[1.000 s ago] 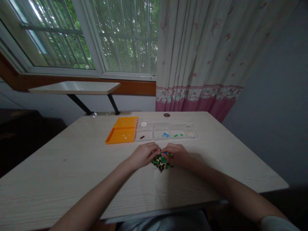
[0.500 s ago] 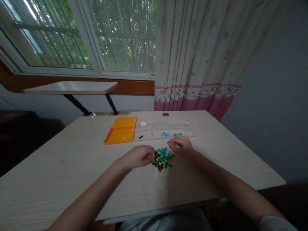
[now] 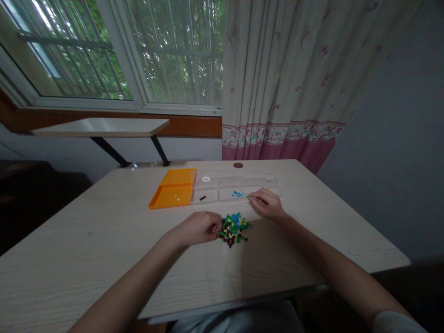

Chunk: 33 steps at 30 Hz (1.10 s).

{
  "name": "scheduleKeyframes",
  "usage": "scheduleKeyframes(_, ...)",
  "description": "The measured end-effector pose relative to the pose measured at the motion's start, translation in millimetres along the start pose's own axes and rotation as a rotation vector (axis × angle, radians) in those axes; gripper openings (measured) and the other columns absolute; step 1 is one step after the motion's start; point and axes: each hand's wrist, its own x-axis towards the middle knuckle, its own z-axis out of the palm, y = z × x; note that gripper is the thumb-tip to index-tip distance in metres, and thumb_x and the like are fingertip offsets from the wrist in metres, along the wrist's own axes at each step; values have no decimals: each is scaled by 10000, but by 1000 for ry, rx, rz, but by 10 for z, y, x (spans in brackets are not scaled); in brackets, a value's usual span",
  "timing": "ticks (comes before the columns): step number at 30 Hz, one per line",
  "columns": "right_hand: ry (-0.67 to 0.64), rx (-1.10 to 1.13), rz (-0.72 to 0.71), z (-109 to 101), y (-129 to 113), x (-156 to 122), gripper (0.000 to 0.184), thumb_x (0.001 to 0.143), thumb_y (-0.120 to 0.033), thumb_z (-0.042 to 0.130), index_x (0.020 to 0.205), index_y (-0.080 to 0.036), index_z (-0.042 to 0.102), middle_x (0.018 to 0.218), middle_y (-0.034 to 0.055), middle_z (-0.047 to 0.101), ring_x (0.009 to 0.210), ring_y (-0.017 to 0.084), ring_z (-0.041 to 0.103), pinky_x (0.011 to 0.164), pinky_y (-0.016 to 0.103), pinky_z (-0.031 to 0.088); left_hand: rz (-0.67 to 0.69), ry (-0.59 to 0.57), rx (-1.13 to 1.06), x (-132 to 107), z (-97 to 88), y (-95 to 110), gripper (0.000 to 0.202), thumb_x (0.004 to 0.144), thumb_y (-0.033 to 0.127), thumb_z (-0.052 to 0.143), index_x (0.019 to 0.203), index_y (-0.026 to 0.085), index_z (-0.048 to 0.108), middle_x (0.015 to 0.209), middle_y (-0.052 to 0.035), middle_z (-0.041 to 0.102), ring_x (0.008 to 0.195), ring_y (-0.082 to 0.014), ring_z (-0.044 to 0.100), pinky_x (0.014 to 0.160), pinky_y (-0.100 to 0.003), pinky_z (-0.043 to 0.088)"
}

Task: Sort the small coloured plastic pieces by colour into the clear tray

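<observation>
A heap of tiny building bricks (image 3: 235, 226) in green, blue, brown, cream and yellow lies on the table in front of me. My left hand (image 3: 203, 227) rests at the heap's left edge, its fingers closed; whatever they pinch is too small to make out. Between the thumb and finger of my right hand (image 3: 267, 204) is a small green brick (image 3: 248, 197), held at the near side of a clear compartment tray (image 3: 217, 195). Several blue bricks (image 3: 237, 194) lie in one compartment and a brown brick (image 3: 203, 198) in another. My right hand hides part of the tray's right end.
An orange case (image 3: 166, 199) adjoins the tray's left side, with several cream bricks (image 3: 178, 198) in it. A raised shelf (image 3: 104, 126) on black supports stands at the table's back left. A brown round disc (image 3: 238, 165) sits near the back edge. Behind are a window and a curtain (image 3: 277, 92).
My right hand has moved away from the heap, forward and slightly right to the tray, with the green brick in its fingers. My left hand has hardly moved.
</observation>
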Motion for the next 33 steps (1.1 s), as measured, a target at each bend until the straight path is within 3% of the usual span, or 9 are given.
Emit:
scheduleKeyframes(9,-96,-303,423,-28,270,-31,144,783,-272,518,767,-197,641,658,3,590,639,134,544,618,238,396,22,32,-66,0,-20,12,63,675,128,502,687,159,556,689,4,557,633,-103,482,590,-178,339)
scheduleKeyframes(16,-218,-413,583,-50,381,-58,188,794,-292,489,799,-215,661,720,16,631,638,139,540,583,236,356,-61,105,-94,12,20,-47,111,698,135,481,719,152,589,658,3,571,588,-98,486,557,-181,330)
scheduleKeyframes(25,-289,-265,421,54,97,-23,195,810,-281,468,792,-188,639,677,11,588,650,128,539,628,222,385,-113,165,-198,35,6,-24,117,712,126,499,727,136,614,644,3,598,551,-81,481,533,-168,332)
scheduleKeyframes(33,-408,-85,192,225,-197,-111,129,792,-271,545,843,-215,649,755,9,648,639,105,572,639,201,420,-74,312,-244,75,80,-48,123,766,189,529,843,156,619,764,-11,633,641,-94,503,595,-183,377)
